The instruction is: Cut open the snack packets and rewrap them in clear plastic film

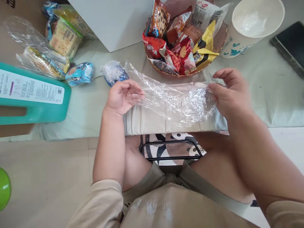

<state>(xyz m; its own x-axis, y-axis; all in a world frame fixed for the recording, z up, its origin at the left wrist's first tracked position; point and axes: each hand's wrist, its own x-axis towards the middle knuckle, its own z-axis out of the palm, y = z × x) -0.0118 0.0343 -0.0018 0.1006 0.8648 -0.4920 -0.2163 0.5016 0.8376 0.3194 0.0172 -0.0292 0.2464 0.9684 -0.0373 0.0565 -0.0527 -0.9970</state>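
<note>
A crumpled sheet of clear plastic film [174, 99] stretches between the two hands, just above the near edge of a pale grey-green padded mat [273, 101]. The left hand [123, 96] lies palm up at the film's left end, fingers curled over it with the thumb alongside. The right hand [229, 91] shows its back. Its fingers are bent down onto the film's right end with the forefinger lifted a little, but the hand's own back hides the exact grip. The film sags in the middle and touches the mat there.

Just beyond the left hand lies a blue snack packet in clear wrap [114, 72]. Behind the film, towards the mat's far edge, stands a round brown bowl [219, 38] heaped with red, yellow and brown snack packets. A white paper tub with blue print [239, 44] stands just to its right. A teal plastic jug with a white label [47, 110] lies on its side at the mat's left edge, cut off by the frame. The dark flat device [291, 44] at the far right is also cut off.
</note>
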